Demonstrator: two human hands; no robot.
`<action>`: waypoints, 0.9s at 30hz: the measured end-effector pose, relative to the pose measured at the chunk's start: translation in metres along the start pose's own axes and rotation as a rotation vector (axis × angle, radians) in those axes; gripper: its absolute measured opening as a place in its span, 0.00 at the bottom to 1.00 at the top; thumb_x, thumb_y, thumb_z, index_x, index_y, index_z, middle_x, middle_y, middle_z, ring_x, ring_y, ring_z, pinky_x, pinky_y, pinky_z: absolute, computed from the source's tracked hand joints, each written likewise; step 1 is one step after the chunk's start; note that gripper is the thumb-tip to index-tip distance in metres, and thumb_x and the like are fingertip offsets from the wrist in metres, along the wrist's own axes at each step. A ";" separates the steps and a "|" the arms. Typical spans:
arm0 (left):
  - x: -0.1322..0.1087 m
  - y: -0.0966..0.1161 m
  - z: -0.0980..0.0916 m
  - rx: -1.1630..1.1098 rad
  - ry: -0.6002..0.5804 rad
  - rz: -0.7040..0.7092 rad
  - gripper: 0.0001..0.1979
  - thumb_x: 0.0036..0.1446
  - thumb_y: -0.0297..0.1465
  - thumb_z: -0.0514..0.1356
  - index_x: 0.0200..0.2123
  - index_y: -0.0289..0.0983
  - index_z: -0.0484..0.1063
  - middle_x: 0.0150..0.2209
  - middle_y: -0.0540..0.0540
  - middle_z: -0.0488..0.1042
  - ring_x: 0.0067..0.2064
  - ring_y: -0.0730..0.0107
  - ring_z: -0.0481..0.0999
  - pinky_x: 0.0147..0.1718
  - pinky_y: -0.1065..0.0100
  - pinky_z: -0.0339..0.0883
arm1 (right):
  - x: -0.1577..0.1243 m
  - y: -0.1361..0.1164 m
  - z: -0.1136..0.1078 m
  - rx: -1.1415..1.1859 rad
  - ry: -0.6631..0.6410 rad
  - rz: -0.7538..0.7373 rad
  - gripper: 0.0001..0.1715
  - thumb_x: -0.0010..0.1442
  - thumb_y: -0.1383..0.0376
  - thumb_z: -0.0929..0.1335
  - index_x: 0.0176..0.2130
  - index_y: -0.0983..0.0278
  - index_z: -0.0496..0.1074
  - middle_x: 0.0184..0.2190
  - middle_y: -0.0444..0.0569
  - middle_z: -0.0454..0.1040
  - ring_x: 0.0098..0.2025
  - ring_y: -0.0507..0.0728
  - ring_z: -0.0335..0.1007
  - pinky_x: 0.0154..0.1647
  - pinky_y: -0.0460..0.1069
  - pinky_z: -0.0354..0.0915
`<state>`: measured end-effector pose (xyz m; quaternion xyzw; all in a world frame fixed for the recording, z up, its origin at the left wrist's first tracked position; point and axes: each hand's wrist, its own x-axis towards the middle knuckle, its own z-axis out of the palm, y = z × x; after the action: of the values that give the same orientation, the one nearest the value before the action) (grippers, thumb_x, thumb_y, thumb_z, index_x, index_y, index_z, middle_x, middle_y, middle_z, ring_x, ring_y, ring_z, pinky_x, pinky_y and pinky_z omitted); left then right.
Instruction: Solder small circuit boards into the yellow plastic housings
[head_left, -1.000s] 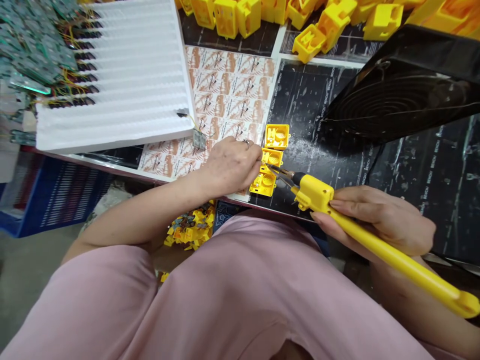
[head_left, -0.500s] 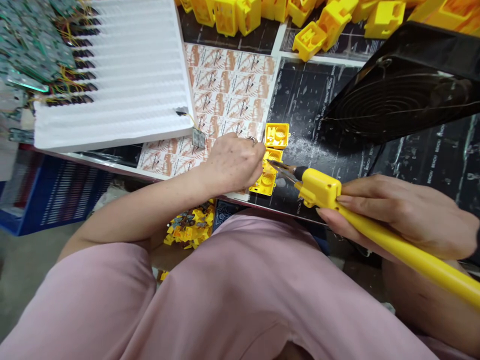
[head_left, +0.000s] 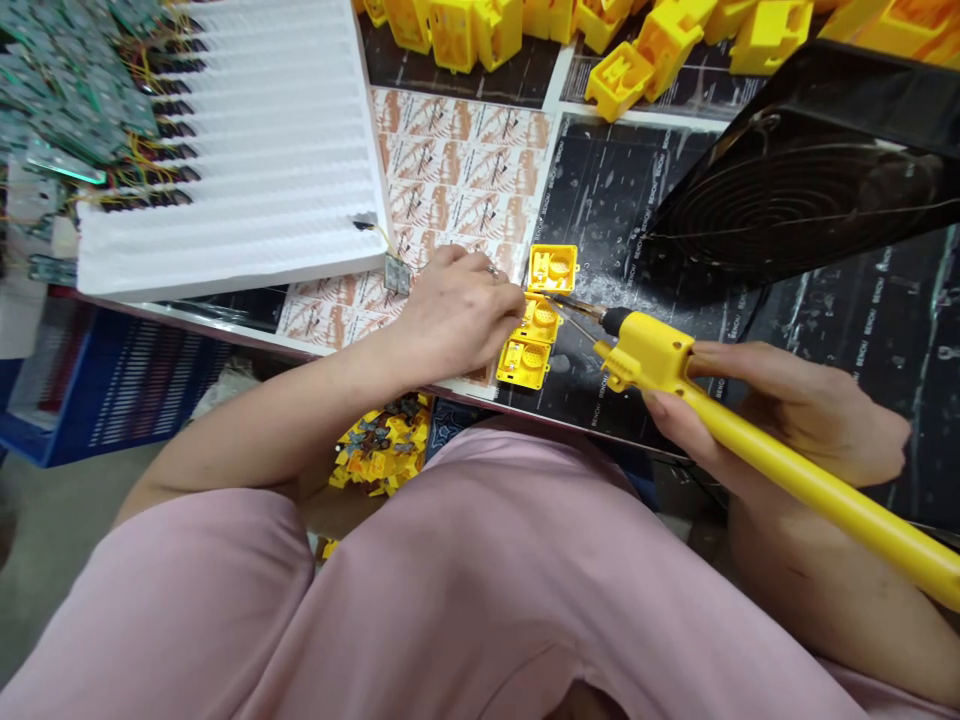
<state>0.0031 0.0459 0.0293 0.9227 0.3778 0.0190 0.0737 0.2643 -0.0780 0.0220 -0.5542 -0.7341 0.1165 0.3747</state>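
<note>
at the bench's near edge, the left hand (head_left: 457, 315) presses against the middle yellow housing (head_left: 543, 322) in a row of three; its fingertips are hidden, so its grip cannot be told. the right hand (head_left: 780, 410) is closed round a yellow soldering iron (head_left: 757, 455), whose tip has moved up that housing. the black mat (head_left: 615, 200) reads "bench".

Left hand (head_left: 457, 315) laid palm down, knuckles up, fingers bent, tips hidden. Left arm stretched forward, bare. Right hand (head_left: 787, 410) closed in grip, one finger laid straight on top, others curled under. Right forearm held low.
</note>
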 end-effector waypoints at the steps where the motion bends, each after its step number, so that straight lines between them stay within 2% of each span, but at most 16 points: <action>1: 0.000 -0.005 -0.001 -0.052 -0.012 -0.013 0.12 0.62 0.33 0.55 0.36 0.41 0.80 0.35 0.45 0.81 0.43 0.57 0.75 0.49 0.53 0.64 | 0.000 -0.002 0.000 -0.005 0.053 -0.005 0.23 0.57 0.59 0.77 0.51 0.52 0.74 0.40 0.45 0.82 0.35 0.62 0.81 0.32 0.56 0.78; 2: 0.000 -0.010 -0.002 -0.098 -0.024 -0.030 0.12 0.62 0.34 0.56 0.38 0.42 0.81 0.38 0.46 0.81 0.46 0.57 0.75 0.51 0.52 0.63 | 0.001 -0.004 0.000 -0.013 0.096 0.003 0.26 0.56 0.61 0.77 0.54 0.52 0.73 0.41 0.45 0.82 0.35 0.62 0.81 0.33 0.56 0.78; 4: 0.003 -0.017 -0.001 -0.150 -0.039 -0.071 0.12 0.63 0.35 0.57 0.41 0.43 0.81 0.40 0.46 0.81 0.47 0.57 0.74 0.52 0.52 0.62 | 0.003 -0.008 -0.001 -0.027 0.111 0.019 0.27 0.57 0.63 0.77 0.55 0.53 0.72 0.42 0.45 0.82 0.34 0.61 0.81 0.34 0.55 0.78; 8: 0.008 -0.017 0.007 -0.157 -0.022 -0.138 0.12 0.63 0.36 0.59 0.43 0.41 0.81 0.35 0.46 0.80 0.46 0.57 0.74 0.54 0.51 0.61 | 0.005 -0.011 0.000 -0.052 0.065 -0.032 0.23 0.58 0.62 0.76 0.53 0.54 0.73 0.38 0.44 0.82 0.33 0.59 0.81 0.32 0.52 0.77; 10: 0.009 -0.015 0.009 -0.175 -0.015 -0.153 0.12 0.62 0.36 0.60 0.44 0.40 0.80 0.33 0.47 0.80 0.45 0.57 0.75 0.54 0.51 0.62 | 0.004 -0.010 0.000 -0.057 0.058 -0.012 0.23 0.59 0.61 0.75 0.53 0.53 0.73 0.39 0.44 0.82 0.33 0.59 0.81 0.33 0.52 0.77; 16: 0.000 -0.019 0.001 -0.267 -0.080 -0.072 0.11 0.62 0.33 0.58 0.40 0.41 0.81 0.38 0.47 0.82 0.44 0.61 0.77 0.53 0.54 0.64 | 0.005 -0.008 -0.002 -0.053 0.065 -0.001 0.20 0.58 0.61 0.76 0.50 0.55 0.75 0.36 0.46 0.82 0.31 0.58 0.80 0.31 0.49 0.76; 19: -0.004 -0.019 0.000 -0.297 -0.069 -0.068 0.12 0.62 0.33 0.57 0.40 0.41 0.81 0.38 0.47 0.82 0.44 0.63 0.77 0.55 0.53 0.61 | 0.003 -0.010 -0.002 -0.050 0.040 0.021 0.20 0.59 0.61 0.75 0.52 0.53 0.74 0.37 0.44 0.82 0.32 0.57 0.81 0.32 0.49 0.76; 24: 0.006 -0.009 0.006 -0.240 -0.020 -0.137 0.13 0.61 0.35 0.56 0.40 0.39 0.80 0.34 0.47 0.80 0.41 0.62 0.75 0.57 0.50 0.59 | -0.005 -0.006 0.006 -0.011 0.122 0.071 0.31 0.58 0.59 0.76 0.59 0.46 0.70 0.44 0.43 0.82 0.35 0.61 0.81 0.34 0.55 0.77; 27: 0.013 -0.003 0.008 -0.125 -0.024 -0.137 0.13 0.60 0.33 0.54 0.37 0.38 0.80 0.32 0.45 0.79 0.40 0.60 0.73 0.55 0.48 0.60 | -0.006 -0.002 0.013 -0.002 0.148 -0.003 0.28 0.57 0.59 0.76 0.56 0.49 0.72 0.41 0.44 0.82 0.32 0.60 0.80 0.29 0.54 0.77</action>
<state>0.0116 0.0562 0.0208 0.8884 0.4374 0.0263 0.1366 0.2550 -0.0807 0.0118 -0.5606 -0.7052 0.0740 0.4277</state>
